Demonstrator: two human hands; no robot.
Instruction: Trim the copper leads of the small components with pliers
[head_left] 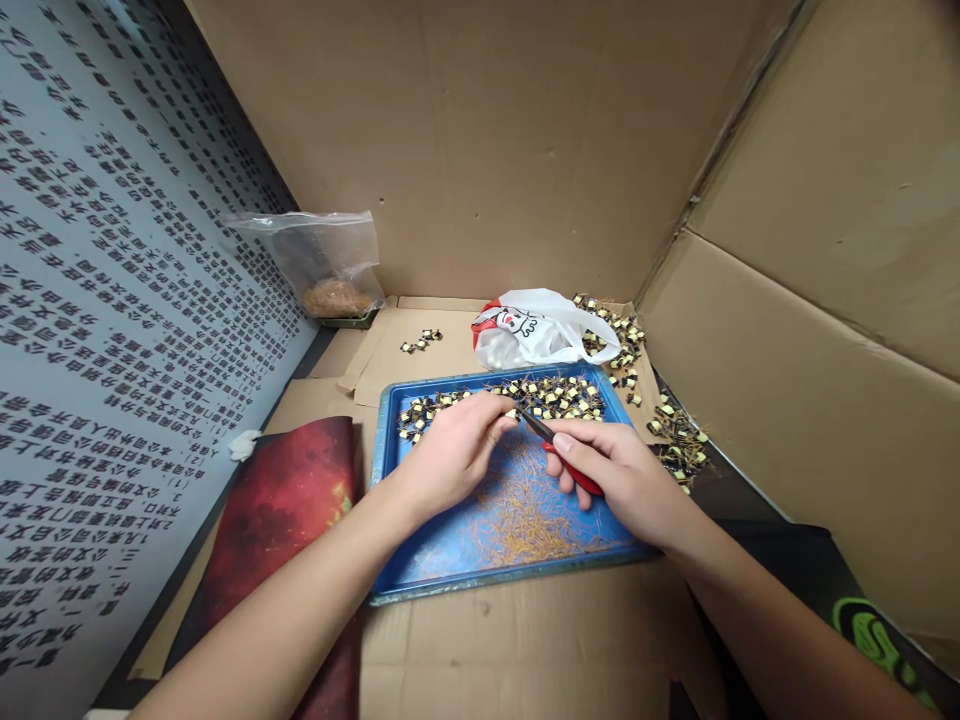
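Observation:
My left hand point(459, 445) is above the middle of a blue tray point(439, 577), its thumb and forefinger pinched on a small yellow-and-black coil component point(513, 413). The fingertips partly cover that piece. In my right hand point(619, 468) is a pair of wire cutters point(538, 428) with red handles and dark jaws. The jaw tips point left and meet the wires at the pinched coil; whether they are parted is too small to tell. Many similar coils point(559, 397) with copper leads lie along the tray's far side. Cut copper wire bits point(529, 530) are strewn over its near half.
Behind the tray sits a white and red plastic bag point(536, 325). More coils point(679, 440) are heaped to the right, and several point(421, 341) lie on cardboard at back left. A clear bag point(337, 275) holds copper-coloured scraps. A dark red mat point(281, 510) is at left; cardboard walls point(510, 140) surround the area.

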